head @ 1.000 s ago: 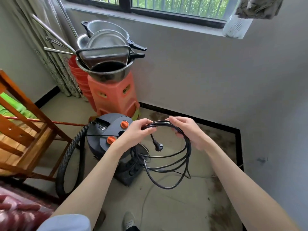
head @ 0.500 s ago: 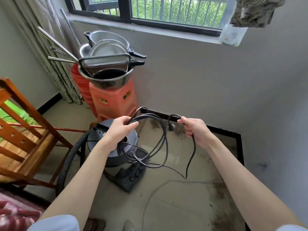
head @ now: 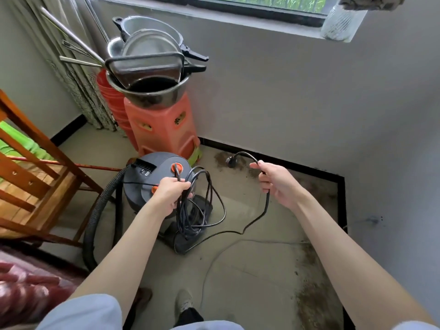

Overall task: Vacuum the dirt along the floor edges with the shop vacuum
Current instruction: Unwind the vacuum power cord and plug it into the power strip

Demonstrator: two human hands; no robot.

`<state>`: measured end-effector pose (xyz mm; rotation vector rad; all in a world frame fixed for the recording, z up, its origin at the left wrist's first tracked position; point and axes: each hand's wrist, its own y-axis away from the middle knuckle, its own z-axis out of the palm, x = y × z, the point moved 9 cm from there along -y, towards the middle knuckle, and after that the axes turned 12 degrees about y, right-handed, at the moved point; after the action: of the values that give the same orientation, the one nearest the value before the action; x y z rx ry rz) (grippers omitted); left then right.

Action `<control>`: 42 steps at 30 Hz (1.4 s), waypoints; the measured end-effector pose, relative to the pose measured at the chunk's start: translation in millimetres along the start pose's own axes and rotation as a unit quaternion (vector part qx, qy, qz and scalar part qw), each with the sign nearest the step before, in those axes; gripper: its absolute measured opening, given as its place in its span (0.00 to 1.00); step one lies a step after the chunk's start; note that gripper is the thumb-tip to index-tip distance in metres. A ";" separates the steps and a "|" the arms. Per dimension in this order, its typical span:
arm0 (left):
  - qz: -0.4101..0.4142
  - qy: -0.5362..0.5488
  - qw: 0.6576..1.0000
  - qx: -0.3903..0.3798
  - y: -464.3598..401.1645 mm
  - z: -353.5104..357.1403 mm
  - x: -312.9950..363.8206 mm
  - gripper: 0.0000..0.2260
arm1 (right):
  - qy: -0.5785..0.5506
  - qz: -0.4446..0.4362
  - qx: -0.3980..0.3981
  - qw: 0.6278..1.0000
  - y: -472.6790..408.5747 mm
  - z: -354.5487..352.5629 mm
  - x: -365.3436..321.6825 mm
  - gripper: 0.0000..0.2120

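Both hands' fingers (head: pixel 183 185) curl round cord (head: pixel 267 206)

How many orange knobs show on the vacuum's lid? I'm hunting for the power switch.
2. One orange knob sits on the lid of the vacuum toward the wall; the other peeks out beside the left hand, partly hidden. More may be covered.

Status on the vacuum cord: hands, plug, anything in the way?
Left hand grips coiled cord. Right hand holds plug end, not plugged in. Shop vacuum idle, hose on floor. Slack cord trails across floor.
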<state>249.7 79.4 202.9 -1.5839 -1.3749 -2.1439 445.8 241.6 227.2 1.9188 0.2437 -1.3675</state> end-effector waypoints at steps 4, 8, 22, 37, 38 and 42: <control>-0.056 0.042 0.997 -0.012 3.0 7.2 -35.2 0.05 | 0.022 -0.004 -0.041 0.999 8.8 4.8 16.9 0.11; -0.110 0.082 0.990 -0.008 9.7 17.0 -80.9 0.04 | 0.054 0.026 -0.058 0.997 18.0 8.9 44.1 0.08; -0.016 -0.044 0.998 -0.040 34.5 15.4 -149.2 0.19 | 0.176 0.032 -0.070 0.981 57.1 37.2 107.4 0.10; 0.358 -0.256 0.891 -0.115 129.4 -22.9 -97.6 0.07 | 0.371 -0.078 -0.031 0.925 142.1 110.9 109.2 0.12; 0.377 -0.259 0.883 -0.108 136.6 -25.7 -92.3 0.07 | 0.389 -0.078 -0.014 0.918 145.6 108.9 112.8 0.13; 0.432 -0.253 0.862 -0.080 166.0 -38.8 -78.4 0.08 | 0.409 -0.055 0.064 0.909 161.4 92.6 128.2 0.18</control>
<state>354.0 -73.6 233.7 -2.3268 -0.3536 -1.3545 518.9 33.8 176.6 2.5350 0.6829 -0.5687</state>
